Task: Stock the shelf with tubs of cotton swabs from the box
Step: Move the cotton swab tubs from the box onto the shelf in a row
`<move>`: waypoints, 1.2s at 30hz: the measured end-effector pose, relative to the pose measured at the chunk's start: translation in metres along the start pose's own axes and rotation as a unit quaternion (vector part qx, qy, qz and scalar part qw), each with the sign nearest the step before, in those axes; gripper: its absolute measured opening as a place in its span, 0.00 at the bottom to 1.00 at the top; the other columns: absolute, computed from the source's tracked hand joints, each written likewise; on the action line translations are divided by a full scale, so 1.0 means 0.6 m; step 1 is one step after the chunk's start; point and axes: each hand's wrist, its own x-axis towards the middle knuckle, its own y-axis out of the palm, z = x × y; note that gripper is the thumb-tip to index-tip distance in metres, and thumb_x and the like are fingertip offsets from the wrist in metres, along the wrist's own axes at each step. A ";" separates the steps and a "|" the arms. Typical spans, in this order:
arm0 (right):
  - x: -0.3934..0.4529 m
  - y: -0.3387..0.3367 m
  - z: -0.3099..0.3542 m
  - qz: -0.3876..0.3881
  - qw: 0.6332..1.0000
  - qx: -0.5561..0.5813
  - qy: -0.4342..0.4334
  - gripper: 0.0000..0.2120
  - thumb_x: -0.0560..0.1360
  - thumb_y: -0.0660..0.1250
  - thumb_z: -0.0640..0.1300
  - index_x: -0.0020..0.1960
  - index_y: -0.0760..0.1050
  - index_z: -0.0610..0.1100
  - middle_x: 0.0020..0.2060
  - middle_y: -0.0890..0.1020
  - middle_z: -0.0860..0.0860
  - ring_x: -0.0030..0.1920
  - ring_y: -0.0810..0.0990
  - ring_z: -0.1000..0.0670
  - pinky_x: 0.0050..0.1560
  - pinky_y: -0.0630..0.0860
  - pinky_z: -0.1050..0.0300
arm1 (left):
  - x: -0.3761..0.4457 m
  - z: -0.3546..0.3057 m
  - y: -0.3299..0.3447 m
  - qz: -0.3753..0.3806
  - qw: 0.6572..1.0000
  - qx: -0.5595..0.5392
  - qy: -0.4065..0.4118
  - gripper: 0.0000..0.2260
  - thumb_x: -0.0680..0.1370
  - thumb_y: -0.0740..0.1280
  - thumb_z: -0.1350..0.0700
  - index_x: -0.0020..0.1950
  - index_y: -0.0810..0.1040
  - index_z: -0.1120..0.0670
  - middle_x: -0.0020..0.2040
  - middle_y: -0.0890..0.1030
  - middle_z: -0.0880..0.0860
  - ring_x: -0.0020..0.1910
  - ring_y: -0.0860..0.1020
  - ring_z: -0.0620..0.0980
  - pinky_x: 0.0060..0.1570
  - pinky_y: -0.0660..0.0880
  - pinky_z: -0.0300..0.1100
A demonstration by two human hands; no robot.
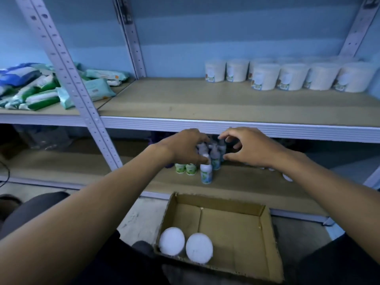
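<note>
Your left hand (185, 147) and right hand (250, 147) curled around small bottles (206, 173) on the lower shelf (246, 186), tubs (265, 77) on the shelf above your hands, box (232, 229) below them, blue wall behind.

Two white-lidded tubs (185, 244) upright in box (267, 233) (near-left corner); more tubs (294, 76) shelved.

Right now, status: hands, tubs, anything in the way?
Left hand and right hand cupped around small white bottles, lower shelf. Two white-lidded round tubs left in brown cardboard box. Upper shelf space open.
</note>
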 end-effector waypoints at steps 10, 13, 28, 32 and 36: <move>-0.015 0.185 0.001 0.116 0.992 -0.020 0.056 0.30 0.70 0.76 0.58 0.68 0.72 0.55 0.62 0.76 0.52 0.60 0.75 0.50 0.53 0.75 0.54 | -0.053 0.057 0.131 0.103 0.991 -0.018 -0.079 0.34 0.72 0.74 0.41 0.75 0.68 0.50 0.72 0.71 0.52 0.70 0.69 0.52 0.67 0.68 0.45; -0.023 0.232 0.001 0.141 0.987 -0.008 0.081 0.32 0.69 0.77 0.57 0.69 0.72 0.53 0.65 0.76 0.51 0.62 0.75 0.49 0.56 0.74 0.53 | -0.060 0.078 0.181 0.149 0.982 -0.013 -0.113 0.36 0.70 0.75 0.40 0.75 0.68 0.48 0.72 0.71 0.52 0.69 0.70 0.53 0.66 0.70 0.46; -0.068 0.403 0.006 0.265 0.949 0.041 0.167 0.38 0.67 0.78 0.59 0.72 0.69 0.52 0.70 0.70 0.49 0.66 0.72 0.47 0.57 0.73 0.51 | -0.093 0.113 0.369 0.271 0.937 -0.082 -0.206 0.42 0.63 0.80 0.41 0.73 0.68 0.48 0.73 0.70 0.52 0.68 0.72 0.54 0.66 0.72 0.50; -0.074 0.447 0.003 0.310 0.932 0.026 0.188 0.40 0.66 0.77 0.62 0.73 0.67 0.52 0.71 0.69 0.47 0.67 0.72 0.44 0.56 0.73 0.50 | -0.103 0.113 0.406 0.299 0.931 -0.078 -0.193 0.43 0.64 0.80 0.41 0.75 0.67 0.48 0.74 0.68 0.52 0.70 0.71 0.54 0.66 0.72 0.51; -0.081 0.486 0.001 0.331 0.920 0.028 0.207 0.43 0.64 0.76 0.64 0.74 0.66 0.52 0.70 0.67 0.48 0.67 0.72 0.43 0.60 0.73 0.48 | -0.116 0.115 0.434 0.297 0.934 -0.072 -0.186 0.44 0.62 0.81 0.40 0.74 0.68 0.48 0.72 0.68 0.52 0.68 0.72 0.54 0.64 0.74 0.52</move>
